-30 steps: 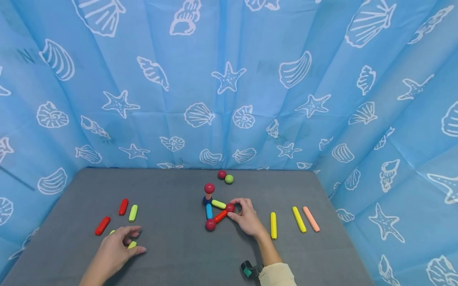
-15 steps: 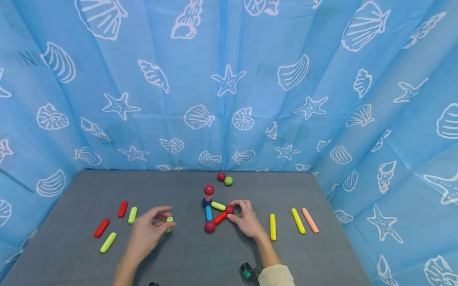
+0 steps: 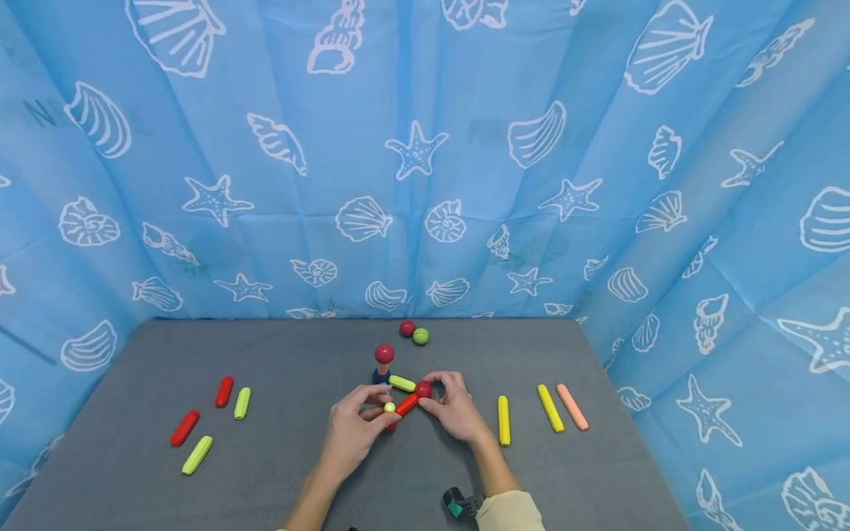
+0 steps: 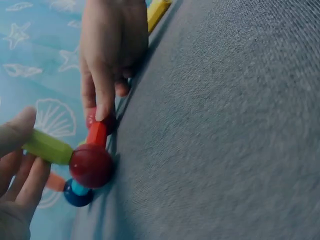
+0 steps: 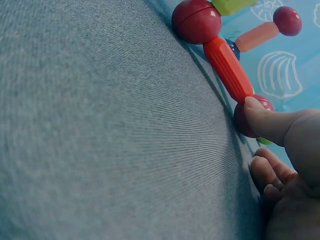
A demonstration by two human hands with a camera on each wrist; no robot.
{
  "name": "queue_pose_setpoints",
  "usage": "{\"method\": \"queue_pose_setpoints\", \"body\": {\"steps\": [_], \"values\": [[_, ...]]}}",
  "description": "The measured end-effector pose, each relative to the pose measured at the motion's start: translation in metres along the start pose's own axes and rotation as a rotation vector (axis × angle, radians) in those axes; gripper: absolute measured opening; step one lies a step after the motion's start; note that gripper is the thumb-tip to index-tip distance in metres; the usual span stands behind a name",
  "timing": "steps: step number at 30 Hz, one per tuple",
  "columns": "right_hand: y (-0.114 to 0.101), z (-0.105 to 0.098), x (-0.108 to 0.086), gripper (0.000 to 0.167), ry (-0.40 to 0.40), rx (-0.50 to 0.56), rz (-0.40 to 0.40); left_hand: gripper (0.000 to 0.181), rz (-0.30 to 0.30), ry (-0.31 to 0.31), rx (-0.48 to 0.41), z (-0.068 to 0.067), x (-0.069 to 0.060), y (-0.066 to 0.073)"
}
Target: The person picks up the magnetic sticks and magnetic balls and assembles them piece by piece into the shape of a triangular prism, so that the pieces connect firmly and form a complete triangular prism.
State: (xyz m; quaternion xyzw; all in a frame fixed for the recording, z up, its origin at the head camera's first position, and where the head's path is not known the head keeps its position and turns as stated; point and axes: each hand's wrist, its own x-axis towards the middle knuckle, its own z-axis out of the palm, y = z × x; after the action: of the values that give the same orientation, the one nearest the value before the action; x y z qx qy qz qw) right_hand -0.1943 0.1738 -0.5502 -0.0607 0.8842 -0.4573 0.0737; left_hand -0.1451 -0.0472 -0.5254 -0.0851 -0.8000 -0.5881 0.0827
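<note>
My left hand (image 3: 348,431) pinches a yellow-green stick (image 4: 47,147) between thumb and fingers. The stick stands upright, its lower end at the near dark red ball (image 4: 91,166) of a triangle of sticks and balls. My right hand (image 3: 458,413) pinches the triangle's right-hand red ball (image 3: 423,389), thumb against it in the right wrist view. A red stick (image 5: 228,70) joins these two balls. Another yellow-green stick (image 3: 401,383) leads to a dark blue ball (image 4: 77,197), from which a salmon stick (image 5: 257,36) rises with a red ball (image 3: 384,354) on top. My left hand mostly hides the blue stick.
Two red sticks (image 3: 184,428) and two yellow-green sticks (image 3: 197,455) lie at the left. Two yellow sticks (image 3: 504,421) and a salmon stick (image 3: 572,407) lie at the right. A red ball (image 3: 407,328) and a green ball (image 3: 420,336) sit behind, near the curtain.
My left hand has picked up a yellow-green stick from the left group and carried it right to the triangle's near ball. My right hand has stayed on its red ball.
</note>
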Motion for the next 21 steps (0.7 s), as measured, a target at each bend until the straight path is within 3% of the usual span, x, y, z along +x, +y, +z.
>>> {"method": "queue_pose_setpoints", "body": {"steps": [3, 7, 10, 12, 14, 18, 21], "values": [[0.000, 0.000, 0.000, 0.035, -0.001, -0.002, -0.003, 0.039, -0.009, 0.044, -0.010, -0.004, 0.004, -0.005], [-0.001, 0.000, 0.001, 0.034, 0.014, -0.004, -0.015, 0.034, -0.075, 0.092, 0.123, -0.010, 0.025, -0.020], [-0.002, 0.000, 0.002, 0.035, 0.016, -0.006, -0.017, 0.043, -0.147, -0.003, 0.269, -0.014, 0.044, -0.033], [-0.002, 0.002, 0.001, 0.035, 0.013, -0.012, -0.017, 0.048, -0.185, -0.104, 0.310, -0.016, 0.053, -0.040], [-0.003, 0.003, 0.000, 0.036, 0.008, -0.011, -0.013, 0.049, -0.215, -0.168, 0.317, -0.018, 0.059, -0.045], [-0.002, 0.006, 0.001, 0.037, 0.048, 0.013, -0.017, 0.043, -0.254, -0.190, 0.264, -0.017, 0.063, -0.051], [-0.004, 0.004, 0.004, 0.041, 0.122, 0.032, -0.017, 0.041, -0.265, -0.187, 0.230, -0.015, 0.065, -0.054]]}}
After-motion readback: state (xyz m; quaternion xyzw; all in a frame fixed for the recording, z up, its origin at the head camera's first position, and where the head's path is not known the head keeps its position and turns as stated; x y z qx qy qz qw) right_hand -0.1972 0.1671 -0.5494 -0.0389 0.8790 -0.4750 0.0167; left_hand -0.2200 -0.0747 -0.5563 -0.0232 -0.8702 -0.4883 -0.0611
